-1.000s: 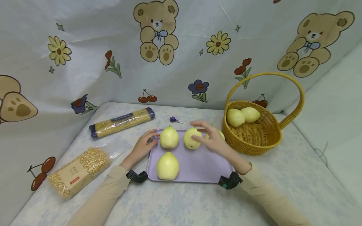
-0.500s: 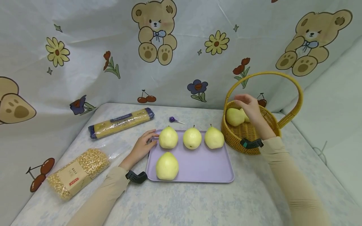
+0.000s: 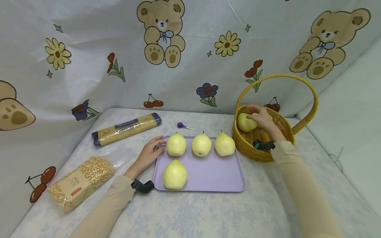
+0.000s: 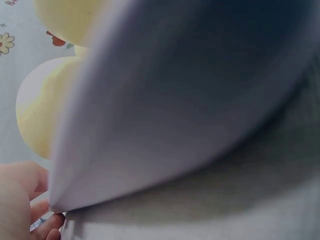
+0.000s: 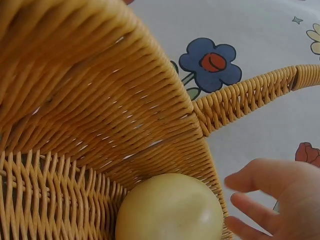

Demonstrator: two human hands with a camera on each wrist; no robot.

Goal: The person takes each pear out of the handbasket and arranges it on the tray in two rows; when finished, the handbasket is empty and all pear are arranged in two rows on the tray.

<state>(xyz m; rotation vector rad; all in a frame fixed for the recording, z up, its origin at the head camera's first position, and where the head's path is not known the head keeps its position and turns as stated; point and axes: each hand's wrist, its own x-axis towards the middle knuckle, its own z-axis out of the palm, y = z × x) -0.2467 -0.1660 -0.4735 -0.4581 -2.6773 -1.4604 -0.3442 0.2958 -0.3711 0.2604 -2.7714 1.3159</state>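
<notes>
In the head view my left hand [image 3: 148, 153] rests at the left edge of the lilac tray [image 3: 214, 175], fingertips by its rim. The left wrist view shows its fingers [image 4: 40, 215] at the tray's corner. Three pale yellow pears stand in the tray's back row: left pear [image 3: 176, 144], middle pear [image 3: 201, 145] and right pear [image 3: 224, 144]. A front pear [image 3: 175, 174] stands at front left. My right hand [image 3: 262, 118] reaches into the wicker basket [image 3: 247, 145], fingers spread over a mostly hidden pear. Beside it lies another pear [image 5: 170, 210], apart from the fingers.
A spaghetti packet [image 3: 126, 129] lies at back left, and a bag of corn kernels [image 3: 81, 181] in front of it. A purple lollipop [image 3: 181, 125] lies behind the tray. The tall basket handle [image 3: 279, 75] arches above my right hand.
My right hand has moved right from above the tray to the basket, then lowered into it. My left hand and the pears on the tray have stayed in place.
</notes>
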